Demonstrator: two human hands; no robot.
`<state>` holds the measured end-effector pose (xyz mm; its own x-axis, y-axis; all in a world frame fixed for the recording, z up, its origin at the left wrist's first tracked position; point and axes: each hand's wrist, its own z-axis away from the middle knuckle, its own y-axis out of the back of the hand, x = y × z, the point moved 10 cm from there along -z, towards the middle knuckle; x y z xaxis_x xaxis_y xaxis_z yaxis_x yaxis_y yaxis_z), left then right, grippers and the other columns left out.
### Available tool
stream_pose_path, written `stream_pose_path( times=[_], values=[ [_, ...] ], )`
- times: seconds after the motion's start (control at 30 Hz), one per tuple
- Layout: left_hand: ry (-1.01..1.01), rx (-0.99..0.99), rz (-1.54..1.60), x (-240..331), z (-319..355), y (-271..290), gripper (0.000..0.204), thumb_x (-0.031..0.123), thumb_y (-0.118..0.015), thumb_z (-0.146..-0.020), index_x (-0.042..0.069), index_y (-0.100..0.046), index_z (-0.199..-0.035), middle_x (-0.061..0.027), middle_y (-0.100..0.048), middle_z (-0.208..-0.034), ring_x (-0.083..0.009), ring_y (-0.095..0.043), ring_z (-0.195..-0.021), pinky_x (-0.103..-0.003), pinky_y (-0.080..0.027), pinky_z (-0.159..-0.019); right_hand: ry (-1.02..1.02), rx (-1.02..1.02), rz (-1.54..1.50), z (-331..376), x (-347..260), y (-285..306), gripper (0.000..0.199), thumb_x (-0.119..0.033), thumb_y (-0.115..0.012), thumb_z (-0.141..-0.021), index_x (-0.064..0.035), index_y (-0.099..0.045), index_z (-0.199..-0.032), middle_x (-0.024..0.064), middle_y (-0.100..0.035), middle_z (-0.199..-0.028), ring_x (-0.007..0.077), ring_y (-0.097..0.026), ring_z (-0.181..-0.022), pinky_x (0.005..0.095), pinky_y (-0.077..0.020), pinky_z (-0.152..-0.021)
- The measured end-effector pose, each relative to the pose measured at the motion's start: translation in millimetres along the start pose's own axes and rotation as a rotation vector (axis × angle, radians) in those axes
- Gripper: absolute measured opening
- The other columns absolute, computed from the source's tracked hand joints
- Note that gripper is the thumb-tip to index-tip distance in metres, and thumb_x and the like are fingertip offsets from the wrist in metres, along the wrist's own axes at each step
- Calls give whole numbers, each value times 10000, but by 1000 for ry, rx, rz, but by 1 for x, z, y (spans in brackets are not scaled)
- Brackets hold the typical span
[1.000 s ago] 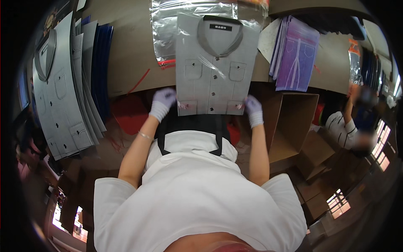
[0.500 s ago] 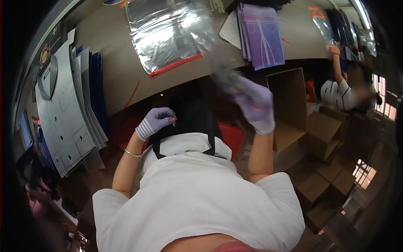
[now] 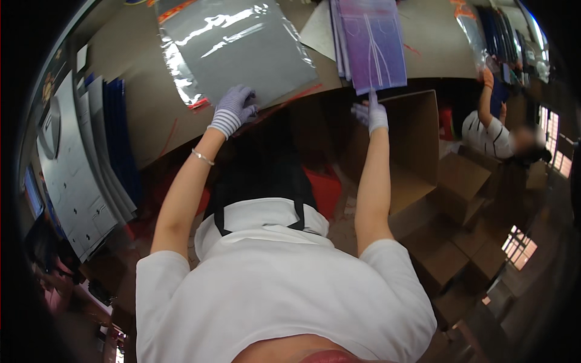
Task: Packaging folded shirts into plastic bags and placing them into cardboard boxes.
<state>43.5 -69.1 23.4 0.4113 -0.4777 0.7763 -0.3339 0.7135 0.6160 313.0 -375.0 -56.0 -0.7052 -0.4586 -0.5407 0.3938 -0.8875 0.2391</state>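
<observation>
Bare table (image 3: 145,130) is left between the clear plastic bag (image 3: 242,48) and stacked grey shirts (image 3: 72,181); rightward, passage is blocked by purple sheets (image 3: 378,42) and an open carton (image 3: 417,145).

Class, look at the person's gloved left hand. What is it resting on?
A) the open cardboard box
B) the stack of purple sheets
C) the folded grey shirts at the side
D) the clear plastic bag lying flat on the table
D: the left hand lies on the lower edge of the clear plastic bag, while the right hand reaches to the purple sheets.
</observation>
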Motion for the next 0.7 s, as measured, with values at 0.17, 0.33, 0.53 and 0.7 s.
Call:
stream_pose_path(
  times=[0.17, 0.33, 0.53, 0.7],
  values=[
    [-118, -126, -391, 1, -40, -40, 179, 116, -635, -709, 54, -578, -867, -97, -557, -896, -287, -556, -799, -373, -462, -726, -48, -56, -67, -28, -6, 12, 617, -451, -577, -806, 34, -407, -1148, 188, -584, -969, 298, -644, -716, 311, -483, -503],
    [346, -173, 367, -54, -33, -45, 163, 110, -623, -771, 34, -608, -914, -48, -613, -809, -156, -563, -705, -281, -464, -665, 576, 178, -245, 51, 16, 119, 254, -166, -558, -829, 28, -576, -991, 97, -594, -926, 198, -580, -817, 300, -482, -673],
    [359, 50, 728, -1, -52, -34, 151, 99, -612, -801, -12, -624, -902, -18, -622, -785, -83, -550, -706, -215, -451, -660, 759, 235, 36, 235, 45, 46, 210, -152, -529, -855, 31, -600, -929, 41, -573, -797, 118, -497, -726, 273, -421, -667],
    [108, 89, 460, 58, -44, -10, 136, 74, -612, -788, -11, -626, -892, -35, -616, -808, -90, -553, -732, -229, -459, -687, 492, -142, 127, 216, 104, -58, 202, -151, -532, -822, 44, -585, -832, 81, -531, -616, 97, -471, -597, 267, -397, -549]
  ],
)
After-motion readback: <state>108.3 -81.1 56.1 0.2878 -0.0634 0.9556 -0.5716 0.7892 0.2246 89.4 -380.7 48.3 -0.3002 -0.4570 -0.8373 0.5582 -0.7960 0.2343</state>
